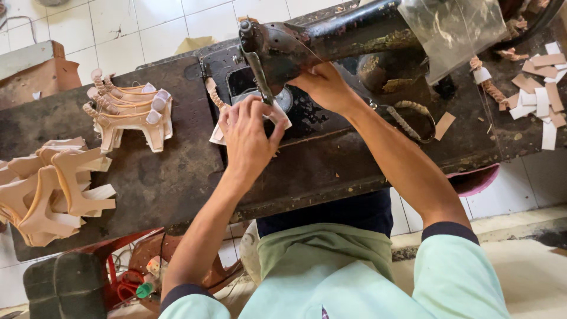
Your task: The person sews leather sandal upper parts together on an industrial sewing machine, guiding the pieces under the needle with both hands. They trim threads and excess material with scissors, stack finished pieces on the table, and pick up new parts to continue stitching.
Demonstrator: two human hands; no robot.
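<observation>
An old black sewing machine (331,38) stands on a dark worn table (177,171). Under its needle lies a tan-and-white strap piece (220,121) with a braided end. My left hand (248,139) presses flat on this piece, fingers spread, just in front of the needle. My right hand (323,85) reaches under the machine arm and pinches the piece's far side beside the needle plate.
A stack of finished braided straps (127,112) sits at the left, and a pile of tan cut pieces (50,192) at the table's left edge. Loose tan and white strips (540,97) lie at the right. A clear plastic bag (452,29) hangs over the machine.
</observation>
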